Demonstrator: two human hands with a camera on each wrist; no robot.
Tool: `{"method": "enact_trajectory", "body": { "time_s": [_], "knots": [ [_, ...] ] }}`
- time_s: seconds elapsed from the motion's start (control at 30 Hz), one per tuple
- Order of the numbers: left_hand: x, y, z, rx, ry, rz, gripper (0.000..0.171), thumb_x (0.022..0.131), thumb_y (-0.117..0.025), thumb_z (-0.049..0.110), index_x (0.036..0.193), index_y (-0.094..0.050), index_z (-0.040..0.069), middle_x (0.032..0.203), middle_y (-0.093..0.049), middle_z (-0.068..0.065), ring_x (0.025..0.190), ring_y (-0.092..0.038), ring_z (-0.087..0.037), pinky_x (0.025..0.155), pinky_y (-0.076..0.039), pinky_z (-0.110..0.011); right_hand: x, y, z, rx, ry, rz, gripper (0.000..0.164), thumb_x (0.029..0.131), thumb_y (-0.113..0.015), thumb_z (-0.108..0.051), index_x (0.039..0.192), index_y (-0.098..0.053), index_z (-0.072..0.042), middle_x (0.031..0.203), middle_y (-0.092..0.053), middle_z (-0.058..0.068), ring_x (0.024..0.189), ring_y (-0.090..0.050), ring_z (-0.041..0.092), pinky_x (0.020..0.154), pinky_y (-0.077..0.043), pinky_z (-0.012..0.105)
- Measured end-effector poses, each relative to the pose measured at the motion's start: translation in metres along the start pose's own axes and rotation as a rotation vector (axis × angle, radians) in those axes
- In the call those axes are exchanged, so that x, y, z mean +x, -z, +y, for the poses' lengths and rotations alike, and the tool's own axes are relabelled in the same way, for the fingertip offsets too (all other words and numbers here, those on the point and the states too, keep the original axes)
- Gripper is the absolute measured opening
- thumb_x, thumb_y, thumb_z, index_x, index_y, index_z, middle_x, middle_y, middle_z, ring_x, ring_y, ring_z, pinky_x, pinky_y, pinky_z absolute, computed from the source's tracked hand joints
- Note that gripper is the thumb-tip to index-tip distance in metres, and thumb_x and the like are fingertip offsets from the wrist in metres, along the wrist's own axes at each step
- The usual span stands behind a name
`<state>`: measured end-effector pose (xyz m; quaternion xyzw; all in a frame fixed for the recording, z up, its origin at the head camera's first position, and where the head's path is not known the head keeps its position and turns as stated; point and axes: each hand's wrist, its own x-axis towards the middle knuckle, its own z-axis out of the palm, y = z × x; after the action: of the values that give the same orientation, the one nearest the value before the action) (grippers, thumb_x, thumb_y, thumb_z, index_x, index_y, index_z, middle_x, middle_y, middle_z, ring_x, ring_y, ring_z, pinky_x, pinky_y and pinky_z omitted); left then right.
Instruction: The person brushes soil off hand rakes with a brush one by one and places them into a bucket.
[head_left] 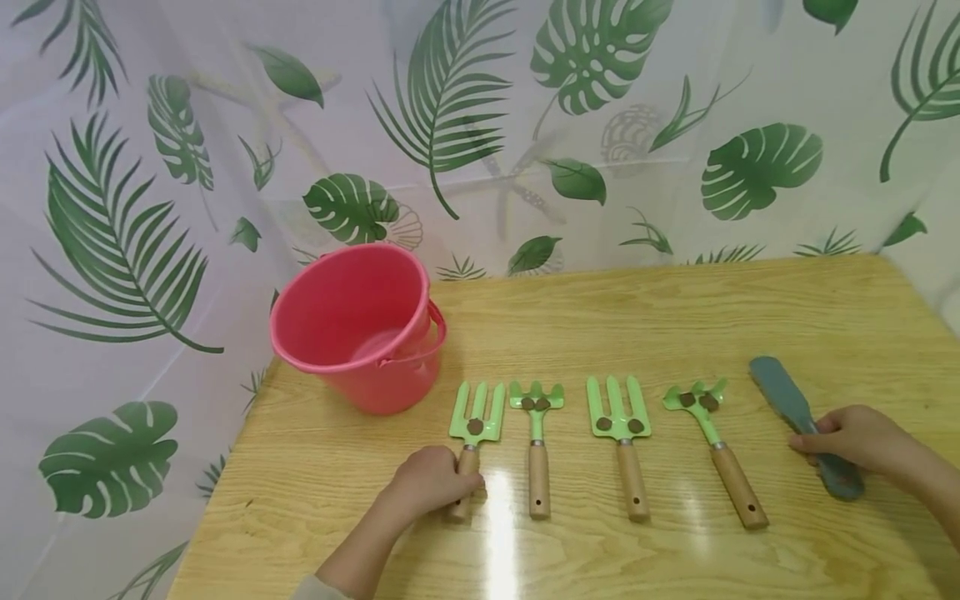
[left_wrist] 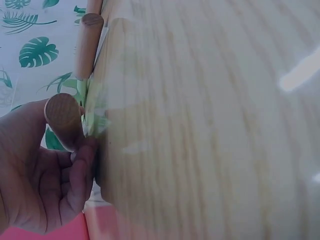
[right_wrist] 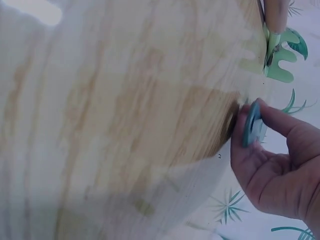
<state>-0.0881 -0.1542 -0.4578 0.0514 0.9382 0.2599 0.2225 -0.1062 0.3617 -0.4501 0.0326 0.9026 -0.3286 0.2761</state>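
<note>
At the left end of a row of tools, my left hand [head_left: 431, 481] grips the wooden handle of a green garden fork [head_left: 477, 421]. The handle's round end [left_wrist: 63, 112] shows between thumb and fingers in the left wrist view. My right hand [head_left: 862, 437] pinches a flat grey-green trowel-like tool [head_left: 783, 387] by its lower part at the row's right end; its exact kind is unclear. Between the hands lie a small green rake [head_left: 537, 402], a second green fork [head_left: 617, 408] and another small rake [head_left: 697, 402], all with wooden handles and brown spots.
A pink bucket [head_left: 386, 379] with its handle lowered stands at the back left of the wooden table [head_left: 600, 325]. Behind the table hangs a white cloth [head_left: 465, 242] printed with green leaves.
</note>
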Motion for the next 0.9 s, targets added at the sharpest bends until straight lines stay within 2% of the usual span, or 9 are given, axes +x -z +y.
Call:
{"method": "enact_trajectory", "body": {
  "time_s": [0.1,0.2,0.3,0.43,0.5,0.57,0.63,0.77,0.9],
  "knots": [
    [0.0,-0.001,-0.001,-0.004,0.004,0.002,0.033,0.077,-0.063,0.041,0.059,-0.053,0.015,0.056,-0.049,0.001,0.051,-0.044,-0.014,0.046,-0.036,-0.028,0.001,-0.001,0.003,0.221,-0.011,-0.115,0.027,0.094,-0.06,-0.024,0.082,-0.059,0.001,0.076,-0.064,0.002,0.067,-0.06,0.012,0.057,-0.049,0.024],
    [-0.001,0.001,-0.003,-0.072,0.013,-0.009,0.029,0.077,-0.063,0.035,0.06,-0.055,0.013,0.055,-0.051,0.001,0.049,-0.044,-0.013,0.045,-0.035,-0.026,0.003,-0.001,0.005,0.411,-0.014,-0.217,0.018,0.095,-0.058,-0.017,0.087,-0.056,-0.001,0.079,-0.064,0.004,0.071,-0.065,0.014,0.059,-0.053,0.024],
    [-0.002,0.003,-0.008,-0.254,0.017,-0.089,0.026,0.078,-0.063,0.028,0.062,-0.057,0.009,0.052,-0.053,0.0,0.046,-0.048,-0.01,0.044,-0.043,-0.025,0.006,-0.001,0.009,0.505,0.014,-0.274,0.016,0.096,-0.056,-0.015,0.093,-0.057,0.001,0.081,-0.065,0.004,0.073,-0.066,0.015,0.065,-0.055,0.027],
    [-0.002,0.006,-0.016,-0.587,0.029,-0.28,0.025,0.084,-0.061,0.021,0.068,-0.059,0.001,0.052,-0.058,-0.004,0.045,-0.058,-0.012,0.047,-0.053,-0.028,0.008,0.001,0.014,0.628,0.033,-0.336,0.016,0.098,-0.05,-0.013,0.1,-0.059,0.0,0.083,-0.064,0.003,0.076,-0.066,0.015,0.071,-0.056,0.029],
    [-0.003,0.005,-0.02,-0.71,0.045,-0.361,0.025,0.088,-0.058,0.019,0.073,-0.059,-0.001,0.056,-0.062,-0.007,0.049,-0.061,-0.013,0.05,-0.055,-0.028,0.01,0.003,0.015,0.7,0.043,-0.382,0.018,0.1,-0.047,-0.014,0.102,-0.061,-0.003,0.084,-0.064,0.002,0.077,-0.066,0.014,0.072,-0.056,0.028],
    [-0.002,0.003,-0.024,-0.796,0.063,-0.414,0.024,0.09,-0.056,0.019,0.077,-0.059,-0.001,0.059,-0.064,-0.007,0.052,-0.062,-0.013,0.053,-0.055,-0.026,0.012,0.004,0.016,0.778,0.053,-0.436,0.021,0.101,-0.044,-0.014,0.102,-0.063,-0.006,0.086,-0.064,0.0,0.078,-0.065,0.012,0.074,-0.056,0.027],
    [-0.001,0.002,-0.027,-0.86,0.071,-0.44,0.023,0.091,-0.054,0.018,0.082,-0.06,-0.002,0.063,-0.065,-0.007,0.056,-0.064,-0.012,0.057,-0.056,-0.026,0.013,0.004,0.016,0.841,0.057,-0.484,0.023,0.102,-0.042,-0.014,0.101,-0.064,-0.009,0.087,-0.064,-0.001,0.079,-0.065,0.009,0.074,-0.055,0.025],
    [0.0,-0.001,-0.028,-1.016,0.087,-0.443,0.022,0.091,-0.052,0.017,0.094,-0.058,-0.004,0.071,-0.067,-0.006,0.064,-0.066,-0.012,0.062,-0.056,-0.026,0.015,0.005,0.016,0.922,0.062,-0.544,0.029,0.103,-0.036,-0.013,0.103,-0.065,-0.01,0.088,-0.065,-0.003,0.077,-0.064,0.005,0.071,-0.055,0.021],
    [0.001,-0.002,-0.026,-1.177,0.112,-0.448,0.018,0.093,-0.05,0.016,0.096,-0.056,-0.001,0.075,-0.067,-0.005,0.067,-0.066,-0.011,0.064,-0.056,-0.024,0.017,0.006,0.016,0.992,0.063,-0.587,0.035,0.104,-0.032,-0.012,0.106,-0.067,-0.01,0.089,-0.066,-0.003,0.076,-0.063,0.003,0.07,-0.054,0.019]
  ]
}}
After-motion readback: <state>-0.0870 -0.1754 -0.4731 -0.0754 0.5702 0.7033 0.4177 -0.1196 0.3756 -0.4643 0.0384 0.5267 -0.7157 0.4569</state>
